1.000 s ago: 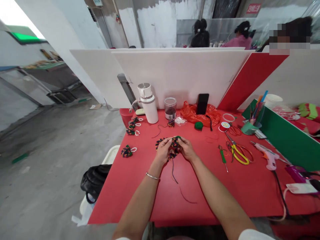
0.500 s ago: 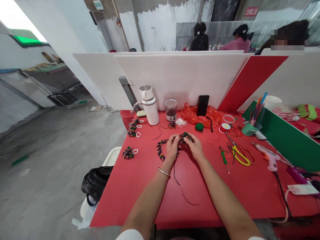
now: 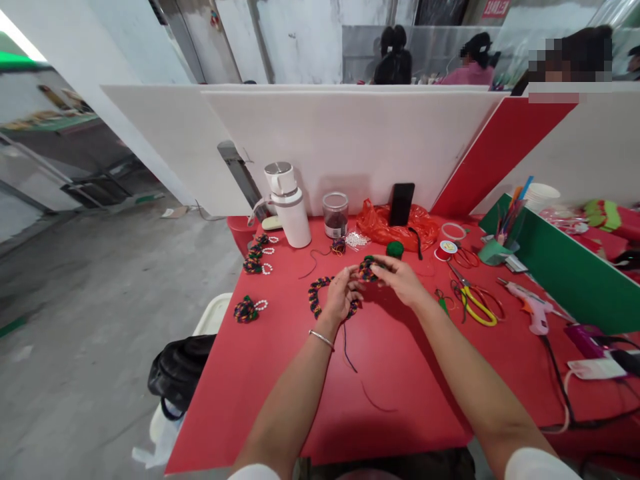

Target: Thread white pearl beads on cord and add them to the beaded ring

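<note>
A dark braided cord (image 3: 316, 293) with orange and green flecks curves over the red table, left of and beneath my left hand. Its rolled end (image 3: 369, 268) is raised between both hands. My right hand (image 3: 397, 277) pinches this roll from the right. My left hand (image 3: 341, 293) has its fingers curled at the roll's left side, thumb and forefinger closed by the braid. Loose dark thread (image 3: 349, 350) trails down from the braid toward the table's front. Similar finished-looking knots with white bead loops lie at the left, one of them a round knot (image 3: 247, 309).
Behind stand a white flask (image 3: 293, 217), a clear jar (image 3: 335, 217) and a black phone (image 3: 401, 205) on a red bag (image 3: 373, 223). At right lie yellow-handled pliers (image 3: 477, 307), a glue gun (image 3: 535, 307), a thread spool (image 3: 447, 251) and a green pen cup (image 3: 494, 251).
The view has shifted slightly. My right hand has turned and lifted the rolled end a little, and my left hand's fingers show more. The green-handled tool is now mostly hidden by my right arm.
</note>
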The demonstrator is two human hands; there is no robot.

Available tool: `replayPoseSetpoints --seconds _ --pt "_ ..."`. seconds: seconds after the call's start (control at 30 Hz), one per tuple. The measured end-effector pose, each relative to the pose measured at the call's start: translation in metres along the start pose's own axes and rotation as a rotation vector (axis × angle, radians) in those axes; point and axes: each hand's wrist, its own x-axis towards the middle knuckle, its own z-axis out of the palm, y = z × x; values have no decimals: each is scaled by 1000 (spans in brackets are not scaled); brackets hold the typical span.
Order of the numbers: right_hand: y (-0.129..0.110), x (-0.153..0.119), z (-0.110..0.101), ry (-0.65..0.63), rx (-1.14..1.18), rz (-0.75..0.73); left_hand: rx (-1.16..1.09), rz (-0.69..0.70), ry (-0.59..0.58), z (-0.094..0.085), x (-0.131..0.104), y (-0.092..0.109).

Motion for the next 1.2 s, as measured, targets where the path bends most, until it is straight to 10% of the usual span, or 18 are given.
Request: replayPoseSetpoints --seconds 0.3,0.7,0.83,1.07,1.2 --pt "40 0 12 -15 -25 44 14 -80 8 -5 4 -2" --pt "9 3 6 -14 -240 -182 -51 -139 36 4 1 5" --pt "-51 34 -13 99 -64 -206 -110 -147 27 5 -1 11" --pt "-248 141 -35 279 -105 -590 -141 -146 40 4 0 8" --pt "-311 207 -53 357 -95 -574 -163 -154 60 2 2 8"
